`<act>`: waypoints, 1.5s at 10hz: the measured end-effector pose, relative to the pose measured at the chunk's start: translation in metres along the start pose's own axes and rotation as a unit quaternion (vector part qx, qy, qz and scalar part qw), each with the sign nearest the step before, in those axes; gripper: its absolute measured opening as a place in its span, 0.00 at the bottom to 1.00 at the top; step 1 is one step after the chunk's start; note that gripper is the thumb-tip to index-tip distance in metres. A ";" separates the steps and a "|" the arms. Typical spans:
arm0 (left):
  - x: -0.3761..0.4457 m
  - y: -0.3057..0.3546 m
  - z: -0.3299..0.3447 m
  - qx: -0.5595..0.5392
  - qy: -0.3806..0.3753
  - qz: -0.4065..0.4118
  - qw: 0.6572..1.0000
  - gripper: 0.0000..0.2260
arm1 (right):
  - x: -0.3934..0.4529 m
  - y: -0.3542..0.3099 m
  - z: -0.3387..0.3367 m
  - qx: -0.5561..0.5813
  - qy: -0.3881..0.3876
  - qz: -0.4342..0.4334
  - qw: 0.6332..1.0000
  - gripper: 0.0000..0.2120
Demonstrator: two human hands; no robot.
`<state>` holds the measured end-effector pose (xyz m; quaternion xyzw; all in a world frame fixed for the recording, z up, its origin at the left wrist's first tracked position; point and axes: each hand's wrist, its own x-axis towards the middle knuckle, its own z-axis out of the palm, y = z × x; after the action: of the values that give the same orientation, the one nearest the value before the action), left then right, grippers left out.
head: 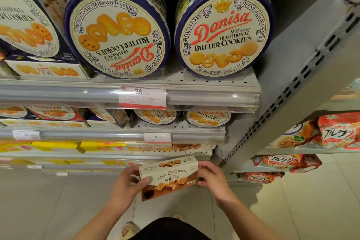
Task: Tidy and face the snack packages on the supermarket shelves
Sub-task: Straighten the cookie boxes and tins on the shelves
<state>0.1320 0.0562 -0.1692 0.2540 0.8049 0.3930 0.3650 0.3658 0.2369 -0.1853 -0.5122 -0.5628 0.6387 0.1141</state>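
Our left hand: low in the frame, left of centre, we grip the left end of the wafer box, thumb curled over its front face.
Our right hand: low, right of centre, fingers curled round the right end of the same box.
Wafer box: held level between both hands at bottom centre, just in front of the lowest shelf edge, printed front tilted up toward us.
Floor: pale tiles under the hands.
Yellow boxes: lined up on a lower shelf at middle left.
Cereal bags: red and white, on the neighbouring shelves at right.
Price tag: on the shelf rail at centre, reads 28.90.
Left cookie tin: upper centre, standing on edge, label upside down.
Right cookie tin: just beside it, label nearly upright.
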 end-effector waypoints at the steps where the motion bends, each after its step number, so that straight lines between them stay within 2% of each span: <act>1: -0.017 -0.017 -0.018 -0.009 0.032 -0.022 0.999 0.16 | 0.024 0.000 -0.002 -0.208 0.010 -0.082 0.975 0.12; 2: -0.033 -0.038 -0.035 -0.026 0.048 -0.063 0.997 0.14 | 0.059 -0.001 0.000 -0.412 0.091 -0.191 0.886 0.20; 3: -0.046 -0.052 -0.048 -0.045 0.058 -0.081 0.994 0.17 | 0.086 -0.015 0.007 -0.527 0.099 -0.181 0.824 0.17; 4: -0.052 -0.060 -0.058 -0.037 0.078 -0.080 0.993 0.23 | 0.109 -0.033 0.015 -0.585 0.039 -0.088 0.805 0.11; 5: -0.058 -0.064 -0.064 -0.034 0.101 -0.079 0.991 0.24 | 0.129 -0.037 0.021 -0.550 0.023 -0.012 0.835 0.12; 6: -0.061 -0.065 -0.066 -0.033 0.112 -0.083 0.990 0.22 | 0.138 -0.030 0.019 -0.514 -0.026 0.004 0.857 0.17; 7: -0.062 -0.067 -0.069 -0.032 0.113 -0.086 0.989 0.19 | 0.146 -0.024 0.015 -0.510 -0.011 0.028 0.860 0.20; 9: -0.058 -0.070 -0.072 -0.024 0.105 -0.087 0.990 0.20 | 0.150 -0.025 0.017 -0.483 0.002 0.068 0.873 0.16; 10: -0.052 -0.069 -0.071 -0.023 0.098 -0.088 0.991 0.19 | 0.143 -0.018 0.014 -0.486 0.009 0.012 0.874 0.18; 11: -0.045 -0.066 -0.065 -0.027 0.086 -0.091 0.992 0.18 | 0.131 -0.019 0.018 -0.523 0.016 -0.049 0.850 0.16; 12: -0.037 -0.055 -0.057 -0.030 0.071 -0.079 0.994 0.17 | 0.122 -0.027 0.021 -0.581 0.040 -0.054 0.811 0.14; 13: -0.027 -0.046 -0.049 -0.028 0.060 -0.059 0.996 0.16 | 0.091 -0.025 0.023 -0.537 0.087 -0.172 0.822 0.13; 14: -0.017 -0.037 -0.035 -0.026 0.042 -0.043 0.998 0.18 | 0.046 -0.015 0.019 -0.337 0.092 -0.214 0.912 0.15; 15: -0.005 -0.024 -0.016 -0.022 0.012 -0.020 0.999 0.17 | 0.014 0.002 0.021 -0.181 0.017 -0.084 0.980 0.12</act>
<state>0.1198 0.0323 -0.1800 0.2253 0.8049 0.4065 0.3690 0.3438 0.2335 -0.1977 -0.4862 -0.7082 0.5053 0.0823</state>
